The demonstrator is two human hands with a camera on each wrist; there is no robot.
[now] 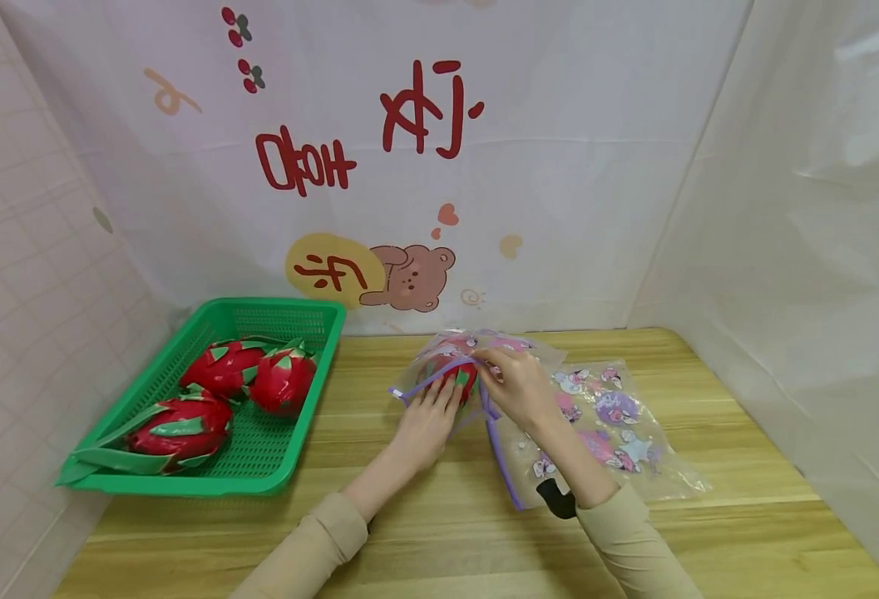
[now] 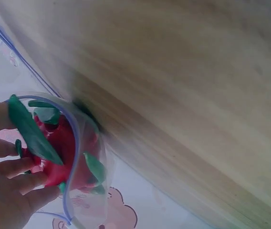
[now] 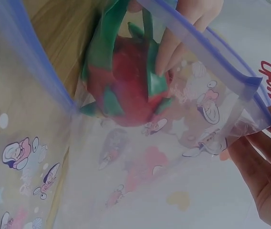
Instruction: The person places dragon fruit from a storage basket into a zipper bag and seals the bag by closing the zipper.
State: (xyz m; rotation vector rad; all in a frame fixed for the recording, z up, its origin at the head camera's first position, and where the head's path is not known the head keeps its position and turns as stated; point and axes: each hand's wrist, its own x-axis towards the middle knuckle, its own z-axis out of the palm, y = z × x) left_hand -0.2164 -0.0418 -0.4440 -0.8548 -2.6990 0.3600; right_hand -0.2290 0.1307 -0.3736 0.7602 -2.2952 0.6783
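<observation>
My left hand point(image 1: 422, 428) holds a red dragon fruit point(image 2: 61, 143) with green leaves, which sits in the mouth of a clear printed zip bag point(image 3: 140, 157) with a purple edge. In the left wrist view the fingers point(image 2: 18, 167) lie against the fruit's near side. My right hand point(image 1: 520, 389) pinches the bag's purple rim at one corner, keeping the mouth apart. Through the clear plastic the fruit's lower part shows in the right wrist view. Beside the right forearm another flat zip bag point(image 1: 637, 445) with pink and purple prints lies on the table.
A green plastic basket point(image 1: 283, 470) at the left holds three more dragon fruits point(image 1: 177, 428). The wooden table point(image 1: 439, 532) ends at a white printed cloth point(image 1: 559, 166) behind, with further cloth on both sides. A black strip point(image 1: 556, 499) shows beside the right wrist.
</observation>
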